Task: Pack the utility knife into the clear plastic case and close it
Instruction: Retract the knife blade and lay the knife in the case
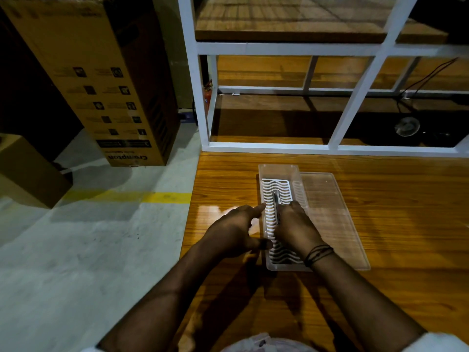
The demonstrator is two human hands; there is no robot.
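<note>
A clear plastic case [278, 170] lies open on the wooden table, a white wavy grid insert [275, 186] on its floor. Its clear lid [332, 212] lies flat to the right of it. A slim dark utility knife [276, 203] points away from me over the insert, inside the case. My right hand [295, 227] is closed around the knife's near end. My left hand [236, 231] rests against the case's left wall, index finger stretched along the rim and thumb at the near part of the wall.
The glossy wooden table [393, 224] ends at its left edge near x 760, with grey concrete floor and a yellow line [165, 198] beyond. A white metal frame [330, 147] stands behind the case. Cardboard boxes [114, 97] stand at the left.
</note>
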